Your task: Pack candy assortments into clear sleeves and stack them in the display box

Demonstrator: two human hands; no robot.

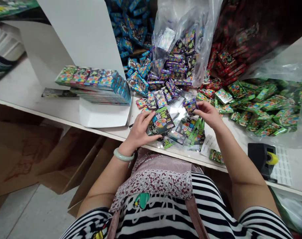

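Clock: centred between the two hands, 12 o'clock pointing to the far side of the desk.
Left hand: at 8 o'clock, the left hand is curved round a black packet, fingers along its upper edge and thumb along its lower one.
Right hand: at 3 o'clock, the right hand pinches a small purple box between narrowed fingertips.
Packet and box: near each other but apart, the box at 1 o'clock from the packet; whether anything is inside the packet I cannot tell.
Flat packets: at 5 o'clock, black-and-green packets lie overlapping, close to the near edge.
Already in order: at 9 o'clock, a stack of many-coloured packs stands in neat rows in an open white box; I judge this the finished part.
Left loose: blue boxes at 11 o'clock, purple boxes at 12 by a clear bag, red boxes at 1 to 2, green boxes at 3; with such heaps unsorted, much seems to remain.
Tape dispenser: at 4 o'clock, the black tape dispenser is untouched.
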